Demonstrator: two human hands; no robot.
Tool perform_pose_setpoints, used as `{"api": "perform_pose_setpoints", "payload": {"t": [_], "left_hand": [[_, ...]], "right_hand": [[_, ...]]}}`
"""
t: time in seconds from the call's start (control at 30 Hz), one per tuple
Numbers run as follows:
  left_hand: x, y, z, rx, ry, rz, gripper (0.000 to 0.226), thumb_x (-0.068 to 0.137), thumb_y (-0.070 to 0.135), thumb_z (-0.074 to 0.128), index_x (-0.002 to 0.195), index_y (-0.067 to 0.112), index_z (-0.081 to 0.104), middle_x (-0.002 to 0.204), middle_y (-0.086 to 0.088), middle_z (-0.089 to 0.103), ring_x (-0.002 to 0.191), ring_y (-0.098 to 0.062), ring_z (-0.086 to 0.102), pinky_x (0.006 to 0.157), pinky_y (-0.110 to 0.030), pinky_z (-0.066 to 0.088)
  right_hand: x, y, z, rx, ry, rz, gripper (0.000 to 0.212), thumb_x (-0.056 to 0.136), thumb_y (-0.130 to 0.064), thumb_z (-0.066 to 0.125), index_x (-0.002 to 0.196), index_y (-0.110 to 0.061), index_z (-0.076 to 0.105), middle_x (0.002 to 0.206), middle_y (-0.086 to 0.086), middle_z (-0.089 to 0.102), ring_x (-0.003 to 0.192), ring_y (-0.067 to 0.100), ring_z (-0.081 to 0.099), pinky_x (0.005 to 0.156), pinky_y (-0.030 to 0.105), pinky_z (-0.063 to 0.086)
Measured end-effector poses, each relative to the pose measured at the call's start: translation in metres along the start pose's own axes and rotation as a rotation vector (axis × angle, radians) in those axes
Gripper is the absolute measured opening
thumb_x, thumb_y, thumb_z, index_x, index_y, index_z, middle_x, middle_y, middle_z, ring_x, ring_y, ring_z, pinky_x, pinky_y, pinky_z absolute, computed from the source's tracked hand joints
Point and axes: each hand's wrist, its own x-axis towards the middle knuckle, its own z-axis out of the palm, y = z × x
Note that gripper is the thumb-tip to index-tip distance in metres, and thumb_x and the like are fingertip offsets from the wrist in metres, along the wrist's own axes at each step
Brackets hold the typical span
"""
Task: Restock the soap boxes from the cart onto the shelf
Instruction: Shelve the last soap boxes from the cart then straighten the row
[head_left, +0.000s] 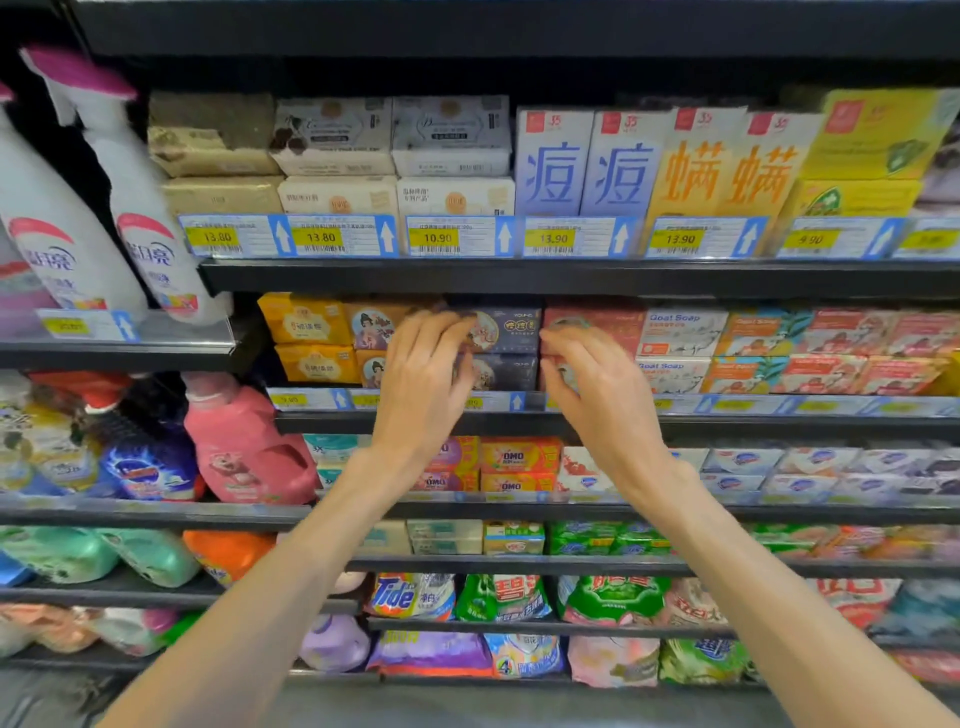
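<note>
Two dark blue soap boxes (506, 332) are stacked on the second shelf (467, 422), between orange boxes with a figure print (370, 326) and red boxes (613, 319). My left hand (426, 379) reaches up with curled fingers over the upper left corner of the dark blue stack. My right hand (597, 384) has its curled fingertips at the stack's right edge, against the red boxes. The hands hide the sides of the stack. The cart is out of view.
Yellow soap boxes (306, 319) and Goat Soap boxes (675, 332) fill the same shelf. The shelf above (571, 275) carries more soap boxes behind price tags. Spray bottles (140, 208) stand at upper left, detergent jugs (244, 447) at left, and bagged powder on the lower shelves.
</note>
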Motion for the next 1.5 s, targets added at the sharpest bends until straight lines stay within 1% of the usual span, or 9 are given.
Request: {"api": "perform_pose_setpoints", "payload": {"t": [0.13, 0.3, 0.43, 0.7, 0.83, 0.93, 1.07, 1.33, 1.5], "left_hand": [[0.014, -0.014, 0.002, 0.089, -0.033, 0.005, 0.039, 0.097, 0.019, 0.059, 0.135, 0.012, 0.058, 0.134, -0.006, 0.058, 0.125, -0.029, 0.048, 0.112, -0.044, 0.037], [0.024, -0.019, 0.006, 0.149, -0.088, -0.022, 0.042, 0.101, 0.031, 0.051, 0.140, 0.014, 0.055, 0.142, -0.007, 0.056, 0.137, -0.033, 0.042, 0.119, -0.050, 0.024], [0.030, -0.021, 0.006, 0.178, -0.110, -0.041, 0.043, 0.100, 0.032, 0.052, 0.140, 0.017, 0.056, 0.141, -0.008, 0.056, 0.139, -0.034, 0.040, 0.122, -0.052, 0.016], [0.029, -0.025, 0.008, 0.184, -0.108, -0.091, 0.040, 0.099, 0.036, 0.056, 0.135, 0.017, 0.060, 0.140, -0.009, 0.057, 0.137, -0.037, 0.043, 0.121, -0.054, 0.020], [0.032, -0.023, 0.004, 0.191, -0.098, -0.075, 0.039, 0.098, 0.036, 0.059, 0.132, 0.018, 0.063, 0.134, -0.007, 0.061, 0.135, -0.035, 0.043, 0.117, -0.055, 0.026], [0.031, -0.024, 0.004, 0.233, -0.078, -0.045, 0.039, 0.097, 0.037, 0.060, 0.131, 0.018, 0.064, 0.131, -0.006, 0.063, 0.133, -0.034, 0.045, 0.116, -0.055, 0.025], [0.032, -0.025, 0.005, 0.254, -0.082, -0.043, 0.039, 0.097, 0.038, 0.059, 0.132, 0.019, 0.063, 0.133, -0.004, 0.062, 0.134, -0.033, 0.044, 0.118, -0.054, 0.023], [0.030, -0.025, 0.007, 0.288, -0.042, -0.025, 0.039, 0.096, 0.036, 0.061, 0.130, 0.018, 0.065, 0.131, -0.005, 0.063, 0.132, -0.033, 0.046, 0.116, -0.054, 0.028], [0.027, -0.025, 0.010, 0.312, 0.007, -0.006, 0.037, 0.095, 0.036, 0.062, 0.126, 0.017, 0.066, 0.129, -0.006, 0.065, 0.129, -0.033, 0.048, 0.114, -0.054, 0.031]], "right_hand": [[0.023, 0.001, 0.000, -0.111, 0.000, -0.014, 0.030, 0.097, -0.026, 0.059, 0.123, -0.011, 0.062, 0.116, 0.005, 0.065, 0.109, 0.026, 0.054, 0.088, 0.039, 0.051], [0.038, -0.001, 0.004, -0.222, -0.021, -0.013, 0.038, 0.095, -0.028, 0.059, 0.130, -0.012, 0.060, 0.119, 0.010, 0.066, 0.114, 0.033, 0.054, 0.103, 0.046, 0.042], [0.046, 0.000, 0.011, -0.260, -0.067, 0.026, 0.041, 0.097, -0.034, 0.058, 0.134, -0.016, 0.058, 0.112, 0.014, 0.069, 0.109, 0.039, 0.061, 0.106, 0.048, 0.040], [0.052, 0.003, 0.018, -0.237, -0.110, 0.056, 0.037, 0.099, -0.040, 0.053, 0.129, -0.020, 0.063, 0.120, 0.011, 0.068, 0.111, 0.038, 0.061, 0.106, 0.046, 0.040], [0.053, 0.000, 0.016, -0.189, -0.101, 0.065, 0.036, 0.098, -0.037, 0.057, 0.127, -0.017, 0.066, 0.117, 0.013, 0.069, 0.112, 0.041, 0.060, 0.102, 0.048, 0.043], [0.053, -0.002, 0.015, -0.203, -0.111, 0.068, 0.037, 0.099, -0.038, 0.055, 0.128, -0.018, 0.065, 0.122, 0.011, 0.068, 0.118, 0.038, 0.056, 0.107, 0.048, 0.039], [0.051, -0.005, 0.013, -0.202, -0.087, 0.065, 0.037, 0.099, -0.038, 0.055, 0.128, -0.019, 0.065, 0.123, 0.009, 0.068, 0.119, 0.036, 0.056, 0.107, 0.049, 0.038], [0.049, -0.006, 0.010, -0.197, -0.092, 0.057, 0.036, 0.099, -0.038, 0.054, 0.129, -0.019, 0.063, 0.124, 0.009, 0.066, 0.121, 0.035, 0.053, 0.105, 0.050, 0.039], [0.050, -0.004, 0.013, -0.199, -0.099, 0.049, 0.036, 0.100, -0.037, 0.054, 0.130, -0.019, 0.062, 0.128, 0.008, 0.064, 0.124, 0.034, 0.051, 0.110, 0.051, 0.036]]}}
